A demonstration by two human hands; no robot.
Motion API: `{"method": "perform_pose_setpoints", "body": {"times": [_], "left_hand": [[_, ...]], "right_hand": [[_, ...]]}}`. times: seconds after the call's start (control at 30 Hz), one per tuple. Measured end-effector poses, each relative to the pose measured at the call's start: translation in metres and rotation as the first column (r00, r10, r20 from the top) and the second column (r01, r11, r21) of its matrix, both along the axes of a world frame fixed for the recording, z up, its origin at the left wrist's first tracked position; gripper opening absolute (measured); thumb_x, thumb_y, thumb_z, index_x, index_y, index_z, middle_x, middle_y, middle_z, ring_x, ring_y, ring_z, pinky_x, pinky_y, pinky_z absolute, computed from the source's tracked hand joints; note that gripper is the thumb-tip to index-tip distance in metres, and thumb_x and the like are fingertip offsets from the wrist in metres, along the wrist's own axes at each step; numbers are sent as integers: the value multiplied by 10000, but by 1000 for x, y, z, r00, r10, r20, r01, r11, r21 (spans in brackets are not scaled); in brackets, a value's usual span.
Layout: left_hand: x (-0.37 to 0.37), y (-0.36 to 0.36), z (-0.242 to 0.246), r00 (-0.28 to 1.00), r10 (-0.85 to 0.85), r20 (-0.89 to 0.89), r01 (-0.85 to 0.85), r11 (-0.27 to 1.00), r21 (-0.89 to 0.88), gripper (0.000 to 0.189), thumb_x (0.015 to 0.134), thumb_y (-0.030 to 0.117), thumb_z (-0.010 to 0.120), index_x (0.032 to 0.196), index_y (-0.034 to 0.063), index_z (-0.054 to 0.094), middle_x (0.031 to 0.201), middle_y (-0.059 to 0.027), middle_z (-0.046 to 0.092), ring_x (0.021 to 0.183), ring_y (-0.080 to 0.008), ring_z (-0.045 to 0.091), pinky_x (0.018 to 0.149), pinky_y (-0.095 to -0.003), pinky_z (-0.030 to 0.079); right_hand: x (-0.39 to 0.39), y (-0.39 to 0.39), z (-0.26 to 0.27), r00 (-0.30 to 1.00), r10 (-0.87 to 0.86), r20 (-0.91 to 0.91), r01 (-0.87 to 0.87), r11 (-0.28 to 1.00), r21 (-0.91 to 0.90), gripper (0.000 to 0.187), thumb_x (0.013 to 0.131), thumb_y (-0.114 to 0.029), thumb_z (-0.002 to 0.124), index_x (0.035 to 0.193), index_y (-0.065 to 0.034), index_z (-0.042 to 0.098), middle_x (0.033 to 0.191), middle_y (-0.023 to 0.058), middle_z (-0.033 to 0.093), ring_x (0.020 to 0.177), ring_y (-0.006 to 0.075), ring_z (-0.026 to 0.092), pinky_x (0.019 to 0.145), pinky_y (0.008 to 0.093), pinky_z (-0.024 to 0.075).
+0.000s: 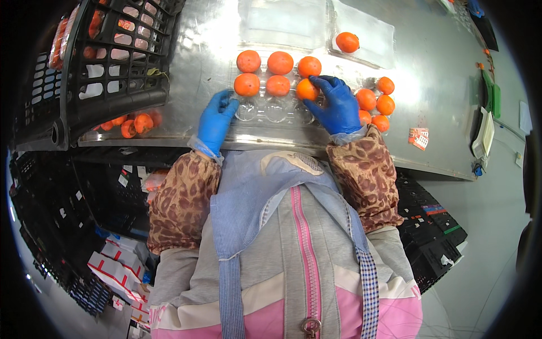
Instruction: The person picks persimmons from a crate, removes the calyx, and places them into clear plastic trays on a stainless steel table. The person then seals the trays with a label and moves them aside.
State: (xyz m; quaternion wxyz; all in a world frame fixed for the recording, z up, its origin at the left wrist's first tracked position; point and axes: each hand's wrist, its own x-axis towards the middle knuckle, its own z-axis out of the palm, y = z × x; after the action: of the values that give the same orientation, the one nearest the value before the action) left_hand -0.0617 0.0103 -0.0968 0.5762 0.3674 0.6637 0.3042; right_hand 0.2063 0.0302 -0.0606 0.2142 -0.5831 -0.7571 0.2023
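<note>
A clear plastic tray (276,111) with round hollows lies before me on the steel table. Its two far rows hold orange persimmons (280,63), while the row nearest me shows bare hollows. My right hand (336,104), in a blue glove, has thumb and fingers around the persimmon (307,89) at the right end of the second row. At the tray's left edge is my left hand (215,118), also gloved in blue, thumb and fingertips by the rim; whether it grips the rim is unclear. Loose persimmons (366,100) lie beside my right wrist.
Beyond the tray are stacked clear plastic containers (283,23), with one persimmon (347,42) on the right stack. A black plastic crate (114,80) stands at left, with more persimmons (143,123) by its base. Printed labels (418,138) lie at right on the steel table (427,84).
</note>
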Motion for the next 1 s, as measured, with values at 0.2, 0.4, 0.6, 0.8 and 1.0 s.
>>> {"method": "perform_pose_setpoints", "body": {"times": [0.2, 0.4, 0.6, 0.8, 1.0], "left_hand": [[1, -1, -4, 995, 10, 101, -11, 1000, 8, 325, 878, 92, 593, 1190, 9, 554, 921, -41, 599, 722, -81, 549, 625, -216, 483], [3, 1, 1, 995, 15, 104, -12, 999, -35, 357, 866, 102, 620, 1191, -16, 532, 907, -43, 592, 648, -73, 542, 548, -204, 461], [5, 2, 2, 996, 8, 88, -7, 1000, -13, 362, 863, 98, 622, 1192, -23, 530, 885, -44, 590, 620, -76, 539, 537, -206, 462], [6, 1, 0, 996, 13, 89, -11, 1000, -14, 366, 865, 95, 615, 1206, -8, 530, 898, -49, 592, 621, -77, 544, 535, -207, 465], [6, 0, 1, 996, 23, 88, -21, 1000, -17, 368, 869, 105, 609, 1213, 3, 530, 915, -58, 595, 636, -79, 555, 541, -205, 473]], "right_hand": [[1, 1, -4, 1000, 20, -8, -20, 1000, -17, 476, 669, -139, 759, 1112, -86, 594, 1057, 123, 602, 917, 303, 589, 761, 384, 504], [6, 6, -8, 994, 108, -4, -108, 994, 15, 489, 662, -131, 756, 1117, -75, 585, 1080, 137, 598, 947, 324, 570, 799, 401, 489], [3, 8, 5, 994, 109, -12, -109, 994, 28, 489, 667, -142, 754, 1122, -81, 583, 1075, 117, 600, 939, 316, 568, 814, 407, 474], [-33, 8, 18, 979, 136, 149, -162, 969, 184, 502, 676, -232, 754, 1133, -115, 584, 1008, 59, 615, 896, 271, 566, 770, 386, 444], [-61, 15, 7, 925, 130, 357, -193, 970, 147, 463, 668, -259, 740, 1073, -102, 577, 858, 60, 586, 839, 250, 538, 764, 403, 411]]}}
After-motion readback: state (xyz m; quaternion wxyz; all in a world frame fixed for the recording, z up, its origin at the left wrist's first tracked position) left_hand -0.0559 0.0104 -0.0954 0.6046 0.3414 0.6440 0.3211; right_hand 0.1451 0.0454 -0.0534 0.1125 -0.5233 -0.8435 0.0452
